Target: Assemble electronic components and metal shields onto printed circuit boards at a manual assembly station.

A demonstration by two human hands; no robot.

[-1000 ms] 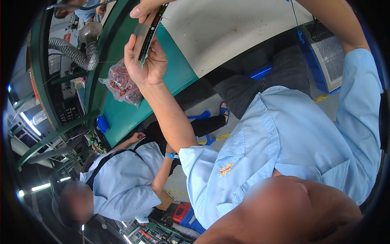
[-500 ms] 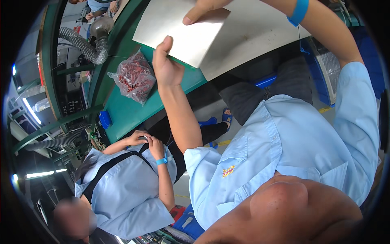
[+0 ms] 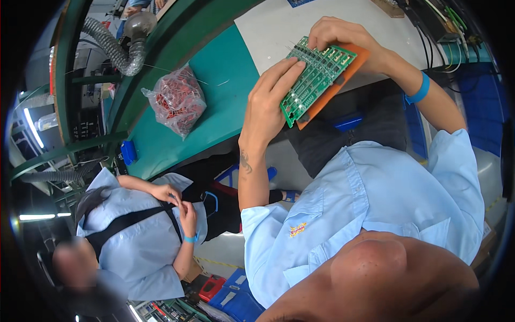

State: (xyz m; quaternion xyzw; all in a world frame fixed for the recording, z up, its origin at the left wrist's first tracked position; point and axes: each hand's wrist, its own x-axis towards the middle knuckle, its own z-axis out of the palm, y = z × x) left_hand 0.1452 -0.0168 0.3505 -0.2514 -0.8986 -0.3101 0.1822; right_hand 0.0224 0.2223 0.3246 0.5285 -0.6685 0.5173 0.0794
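A green circuit board [image 3: 314, 80], tilted over the near edge of the bench, is held between both my hands. Fine wire leads stick out along its upper left side. An orange board [image 3: 335, 88] lies against its underside and shows past its right edge. My left hand [image 3: 271, 94] grips the circuit board's left side, fingers on the top face. At the far right edge, my right hand [image 3: 346, 40] is closed on the board with bent fingers, its thumb hidden. A clear plastic bag of red parts [image 3: 177, 102] stands left of my left hand.
The bench has a green mat [image 3: 222, 61] and a white sheet [image 3: 263, 24]. Cables [image 3: 429, 40] and a dark box are at the far right. A co-worker [image 3: 139, 225] sits to my left, hands together. A ribbed duct [image 3: 115, 51] hangs beyond the green frame.
The pale flat panel in my hands no longer shows; the circuit board and orange board do. My left hand has moved right, and the right hand has come down to the board's far end.
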